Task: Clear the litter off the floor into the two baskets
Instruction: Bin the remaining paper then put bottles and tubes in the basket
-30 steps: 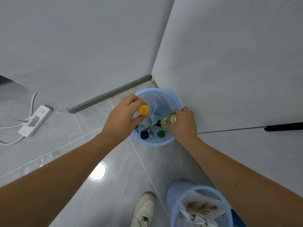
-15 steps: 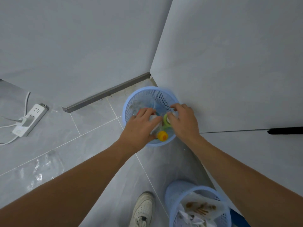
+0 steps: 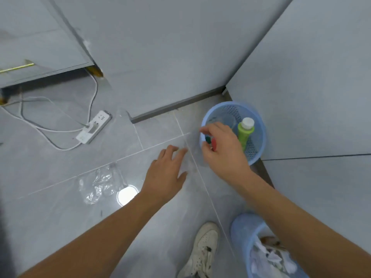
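Against the corner wall stands our far basket, with a green bottle upright inside. Our right hand hangs over its near rim, fingers curled; whether they grip the red and green bits beneath, we cannot tell. Our left hand hovers flat, fingers spread, near a clear plastic wrapper on the floor. Beside our shoe sits the second basket, holding paper

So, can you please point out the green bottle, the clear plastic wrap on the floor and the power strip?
green bottle (image 3: 245, 131): head view, on its green body under the white cap.
clear plastic wrap (image 3: 98, 184): head view, on its crumpled middle.
power strip (image 3: 94, 127): head view, on its white top face.
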### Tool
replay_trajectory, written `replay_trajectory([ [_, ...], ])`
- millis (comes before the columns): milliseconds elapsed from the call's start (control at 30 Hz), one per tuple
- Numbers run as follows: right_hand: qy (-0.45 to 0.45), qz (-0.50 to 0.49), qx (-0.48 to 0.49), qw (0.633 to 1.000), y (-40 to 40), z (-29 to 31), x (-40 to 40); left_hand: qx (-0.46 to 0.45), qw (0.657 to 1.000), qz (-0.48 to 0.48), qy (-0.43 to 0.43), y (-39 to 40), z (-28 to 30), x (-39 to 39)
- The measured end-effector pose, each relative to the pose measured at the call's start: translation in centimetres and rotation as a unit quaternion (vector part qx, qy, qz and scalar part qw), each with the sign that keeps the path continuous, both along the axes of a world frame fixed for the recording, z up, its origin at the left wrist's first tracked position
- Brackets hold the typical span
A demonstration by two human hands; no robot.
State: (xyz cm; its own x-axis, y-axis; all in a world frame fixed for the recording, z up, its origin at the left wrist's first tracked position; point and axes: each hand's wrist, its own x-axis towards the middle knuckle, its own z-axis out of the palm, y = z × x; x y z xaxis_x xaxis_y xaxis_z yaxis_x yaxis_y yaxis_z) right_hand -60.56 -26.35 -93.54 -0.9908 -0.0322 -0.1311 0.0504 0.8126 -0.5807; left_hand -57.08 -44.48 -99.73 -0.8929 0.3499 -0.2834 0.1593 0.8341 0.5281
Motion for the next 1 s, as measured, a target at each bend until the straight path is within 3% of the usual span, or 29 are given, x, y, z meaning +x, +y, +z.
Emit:
replay_trajectory([
  [200, -0.080, 0.098, -0.025, 0.992, -14.7, -4.7, 5.1, -0.041, 0.991, 0.108, -0.067, -15.3, -2.0, 7.3],
  [467, -0.191, 0.186, 0.035, 0.963, -28.6, -19.3, 9.6, -0.126, 0.947, 0.244, -0.166, -30.8, -11.9, 15.0],
  [767, -0.196, 0.235, 0.161, 0.938, -33.6, -30.7, 6.1, -0.060, 0.938, 0.303, -0.157, -33.8, -23.3, 11.5],
  [867, -0.131, 0.261, 0.227, 0.929, -33.7, -32.6, 6.4, -0.055, 0.944, 0.293, -0.143, -32.7, -25.6, 10.5],
  [1000, -0.096, 0.262, 0.188, 0.942, -33.6, -33.9, 7.7, -0.046, 0.952, 0.272, -0.132, -31.4, -27.3, 10.6],
])
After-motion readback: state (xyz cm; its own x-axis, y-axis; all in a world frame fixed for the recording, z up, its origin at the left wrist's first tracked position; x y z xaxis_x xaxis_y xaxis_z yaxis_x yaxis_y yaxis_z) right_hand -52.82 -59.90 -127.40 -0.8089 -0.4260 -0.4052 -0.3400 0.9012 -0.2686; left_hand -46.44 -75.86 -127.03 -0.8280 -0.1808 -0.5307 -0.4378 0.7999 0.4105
